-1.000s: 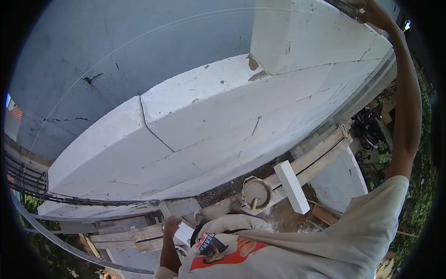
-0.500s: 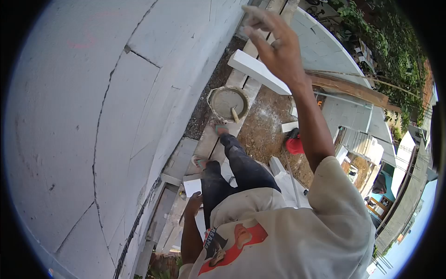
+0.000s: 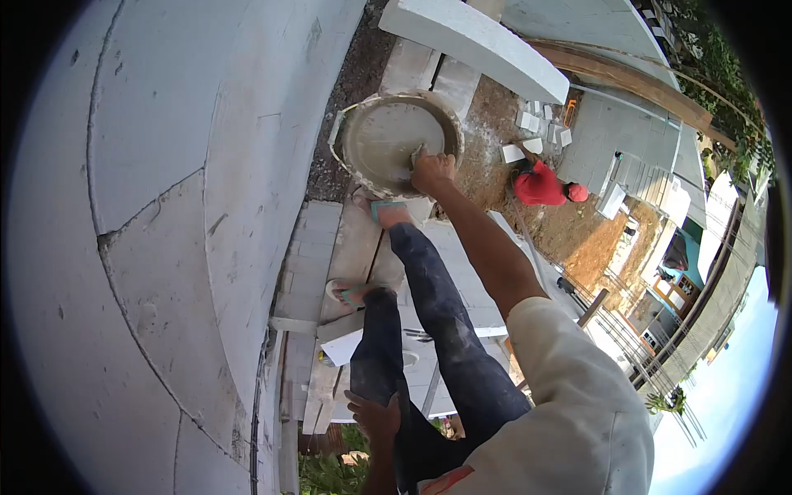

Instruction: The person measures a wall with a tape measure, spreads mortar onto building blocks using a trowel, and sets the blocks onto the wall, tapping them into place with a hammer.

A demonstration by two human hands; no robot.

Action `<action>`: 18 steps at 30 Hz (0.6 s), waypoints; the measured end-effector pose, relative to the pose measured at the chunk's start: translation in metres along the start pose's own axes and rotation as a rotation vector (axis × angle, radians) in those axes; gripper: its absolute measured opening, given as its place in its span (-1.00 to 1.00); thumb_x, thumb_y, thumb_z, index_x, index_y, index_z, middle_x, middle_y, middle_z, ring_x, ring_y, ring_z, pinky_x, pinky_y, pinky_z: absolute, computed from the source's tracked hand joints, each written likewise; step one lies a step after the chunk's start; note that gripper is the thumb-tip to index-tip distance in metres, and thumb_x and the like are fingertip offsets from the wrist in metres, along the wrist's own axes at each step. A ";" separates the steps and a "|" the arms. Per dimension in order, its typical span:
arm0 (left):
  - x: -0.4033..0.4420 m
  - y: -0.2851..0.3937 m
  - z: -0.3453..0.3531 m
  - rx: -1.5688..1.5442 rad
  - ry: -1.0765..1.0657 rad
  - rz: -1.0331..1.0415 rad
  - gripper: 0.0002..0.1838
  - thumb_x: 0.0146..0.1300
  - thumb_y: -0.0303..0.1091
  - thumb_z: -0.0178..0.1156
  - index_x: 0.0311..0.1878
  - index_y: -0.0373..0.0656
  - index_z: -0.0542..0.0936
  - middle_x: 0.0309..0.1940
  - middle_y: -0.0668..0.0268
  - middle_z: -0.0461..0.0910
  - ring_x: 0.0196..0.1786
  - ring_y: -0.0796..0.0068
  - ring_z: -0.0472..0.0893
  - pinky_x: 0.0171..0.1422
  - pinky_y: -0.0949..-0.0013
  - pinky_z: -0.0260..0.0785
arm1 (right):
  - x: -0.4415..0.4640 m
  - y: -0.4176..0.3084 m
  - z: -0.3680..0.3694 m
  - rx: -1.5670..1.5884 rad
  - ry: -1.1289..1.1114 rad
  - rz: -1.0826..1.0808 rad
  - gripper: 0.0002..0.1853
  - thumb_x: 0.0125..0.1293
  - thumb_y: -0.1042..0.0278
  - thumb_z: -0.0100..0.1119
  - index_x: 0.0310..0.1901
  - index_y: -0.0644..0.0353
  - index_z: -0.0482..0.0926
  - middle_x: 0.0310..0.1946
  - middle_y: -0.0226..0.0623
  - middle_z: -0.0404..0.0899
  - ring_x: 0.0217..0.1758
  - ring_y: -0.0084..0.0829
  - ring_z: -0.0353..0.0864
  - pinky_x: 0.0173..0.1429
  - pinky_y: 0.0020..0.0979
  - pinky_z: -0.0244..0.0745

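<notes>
My right hand (image 3: 433, 172) reaches into a round bucket (image 3: 343, 140) of grey wet mix. Its fingers are closed round the handle of a tool (image 3: 417, 153), whose lower part is hidden. My left hand (image 3: 375, 417) rests against my dark trouser leg, fingers apart, holding nothing that shows. The bucket stands on wooden planks (image 3: 355, 239), just beyond my sandalled feet. Beside it, a long white block (image 3: 478, 41) lies across the planks.
A pale block wall (image 3: 165, 206) with dark joints rises along the left. Below on the right, a person in red (image 3: 540, 185) bends near small white blocks (image 3: 528, 121). A wooden beam (image 3: 627, 82) crosses the upper right. Thin rods (image 3: 627, 338) stick out at lower right.
My right hand has come down from the wall top, open on the way, and closed on the handle in the bucket. My left hand has shifted onto my leg. The view has tilted down.
</notes>
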State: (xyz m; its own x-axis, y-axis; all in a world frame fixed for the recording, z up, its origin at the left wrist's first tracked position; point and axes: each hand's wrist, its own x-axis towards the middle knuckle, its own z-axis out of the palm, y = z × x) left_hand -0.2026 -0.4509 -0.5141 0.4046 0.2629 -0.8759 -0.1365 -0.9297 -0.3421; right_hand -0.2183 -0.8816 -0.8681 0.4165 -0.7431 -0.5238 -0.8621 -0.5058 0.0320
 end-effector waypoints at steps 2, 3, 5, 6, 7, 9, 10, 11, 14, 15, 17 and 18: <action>-0.001 -0.005 0.004 0.006 0.041 0.033 0.39 0.12 0.08 0.60 0.67 -0.43 -0.18 0.32 -0.30 0.31 0.29 -0.44 0.50 0.37 -0.35 0.42 | 0.020 -0.002 -0.014 0.187 -0.558 0.112 -0.47 0.37 -0.11 0.20 0.15 0.13 0.77 0.19 -0.07 0.76 0.34 -0.16 0.71 0.39 0.07 0.37; -0.001 -0.009 0.005 0.015 0.036 0.031 0.39 0.12 0.08 0.60 0.67 -0.43 -0.18 0.32 -0.30 0.31 0.29 -0.44 0.50 0.37 -0.35 0.42 | 0.015 -0.004 -0.030 0.265 -0.550 0.146 -0.47 0.35 -0.04 0.18 0.14 0.19 0.77 0.19 -0.03 0.76 0.31 -0.06 0.72 0.41 0.09 0.42; 0.003 -0.011 0.008 -0.043 0.040 0.070 0.39 0.12 0.08 0.61 0.66 -0.43 -0.18 0.32 -0.29 0.31 0.32 -0.43 0.49 0.38 -0.34 0.39 | 0.002 0.012 -0.052 0.300 -0.572 0.088 -0.48 0.35 0.00 0.18 0.15 0.22 0.75 0.15 0.02 0.76 0.25 0.02 0.74 0.38 0.11 0.47; 0.004 -0.010 0.006 -0.044 0.039 0.081 0.39 0.12 0.08 0.61 0.66 -0.43 -0.18 0.32 -0.29 0.31 0.32 -0.43 0.49 0.38 -0.34 0.39 | -0.007 0.023 -0.062 0.335 -0.592 0.023 -0.48 0.35 0.05 0.18 0.16 0.26 0.73 0.11 0.08 0.77 0.19 0.10 0.76 0.35 0.13 0.53; 0.003 -0.009 0.003 -0.016 0.034 0.067 0.39 0.12 0.08 0.60 0.66 -0.43 -0.18 0.33 -0.28 0.31 0.32 -0.42 0.49 0.39 -0.34 0.39 | -0.028 0.038 -0.058 0.243 -0.460 -0.019 -0.45 0.34 0.06 0.20 0.23 0.29 0.66 0.06 0.13 0.77 0.12 0.16 0.77 0.29 0.15 0.57; 0.003 -0.002 -0.003 0.009 0.032 0.062 0.39 0.12 0.08 0.60 0.66 -0.43 -0.19 0.33 -0.28 0.31 0.31 -0.41 0.50 0.39 -0.34 0.39 | -0.070 0.059 -0.062 0.149 -0.319 -0.058 -0.41 0.34 0.07 0.22 0.29 0.32 0.59 0.02 0.17 0.77 0.05 0.22 0.78 0.23 0.17 0.62; 0.004 0.002 -0.005 0.035 0.026 0.033 0.40 0.12 0.08 0.61 0.66 -0.43 -0.19 0.34 -0.28 0.30 0.32 -0.41 0.49 0.40 -0.33 0.40 | -0.087 0.065 -0.073 0.145 -0.365 0.007 -0.38 0.35 0.10 0.23 0.34 0.34 0.50 -0.01 0.19 0.76 0.02 0.25 0.78 0.19 0.19 0.64; 0.003 0.005 -0.007 0.062 0.017 0.003 0.40 0.12 0.08 0.61 0.66 -0.42 -0.19 0.35 -0.28 0.30 0.33 -0.41 0.49 0.40 -0.33 0.40 | -0.099 0.069 -0.078 0.141 -0.414 0.073 -0.34 0.36 0.12 0.23 0.38 0.35 0.40 -0.03 0.20 0.76 -0.02 0.28 0.79 0.14 0.21 0.66; 0.006 0.010 -0.010 0.071 0.014 -0.038 0.39 0.10 0.07 0.62 0.68 -0.32 -0.17 0.43 -0.33 0.26 0.40 -0.44 0.45 0.46 -0.35 0.37 | -0.111 0.080 -0.044 0.224 -0.327 0.136 -0.47 0.43 0.14 0.18 0.30 0.27 0.39 -0.12 0.34 0.70 -0.05 0.29 0.77 0.07 0.23 0.65; 0.008 0.010 -0.010 0.078 0.012 -0.038 0.39 0.10 0.07 0.62 0.68 -0.32 -0.17 0.43 -0.33 0.26 0.40 -0.44 0.45 0.46 -0.35 0.37 | -0.115 0.078 -0.035 0.226 -0.331 0.142 -0.47 0.43 0.14 0.18 0.30 0.27 0.39 -0.12 0.34 0.70 -0.05 0.29 0.77 0.07 0.23 0.65; 0.012 0.007 -0.007 0.055 0.037 -0.024 0.38 0.09 0.04 0.63 0.69 -0.30 -0.16 0.44 -0.30 0.27 0.41 -0.42 0.45 0.47 -0.31 0.37 | -0.121 0.071 -0.007 0.303 -0.239 0.160 -0.50 0.49 0.17 0.16 0.33 0.22 0.36 -0.07 0.31 0.69 -0.01 0.31 0.74 0.07 0.25 0.63; 0.011 0.007 -0.008 0.061 0.032 -0.037 0.38 0.09 0.04 0.63 0.69 -0.30 -0.16 0.44 -0.30 0.27 0.41 -0.42 0.45 0.47 -0.31 0.37 | -0.125 0.070 0.016 0.306 -0.254 0.157 -0.50 0.49 0.17 0.16 0.33 0.22 0.36 -0.07 0.31 0.69 -0.01 0.31 0.74 0.07 0.25 0.63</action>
State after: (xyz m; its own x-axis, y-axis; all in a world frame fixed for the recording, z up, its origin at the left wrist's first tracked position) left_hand -0.1918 -0.4564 -0.5239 0.4391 0.2873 -0.8513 -0.1753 -0.9019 -0.3948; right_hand -0.3349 -0.8169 -0.8142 0.2219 -0.6500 -0.7268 -0.9712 -0.2134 -0.1058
